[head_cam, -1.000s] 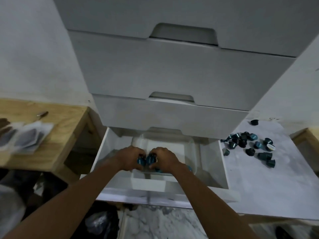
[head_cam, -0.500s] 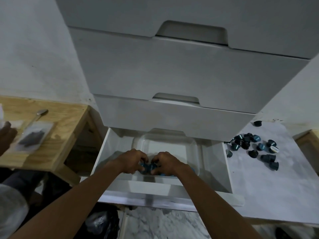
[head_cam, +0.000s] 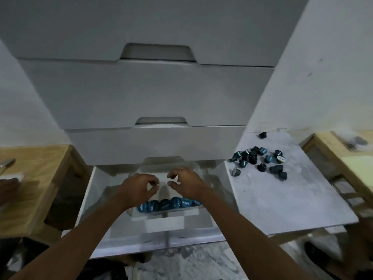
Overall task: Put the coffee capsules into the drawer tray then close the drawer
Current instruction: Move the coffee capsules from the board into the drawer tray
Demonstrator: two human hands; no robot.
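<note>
Left hand [head_cam: 139, 188] and right hand [head_cam: 187, 182] hover empty, fingers loosely curled, over the drawer tray [head_cam: 132, 212] holding a row of coffee capsules [head_cam: 169, 204]; better now to scoop the loose capsules [head_cam: 260, 160] beside in handfuls.

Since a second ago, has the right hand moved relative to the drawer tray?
Yes. The right hand has left the capsules at the drawer tray's near end, moving toward its far end, empty.
</note>
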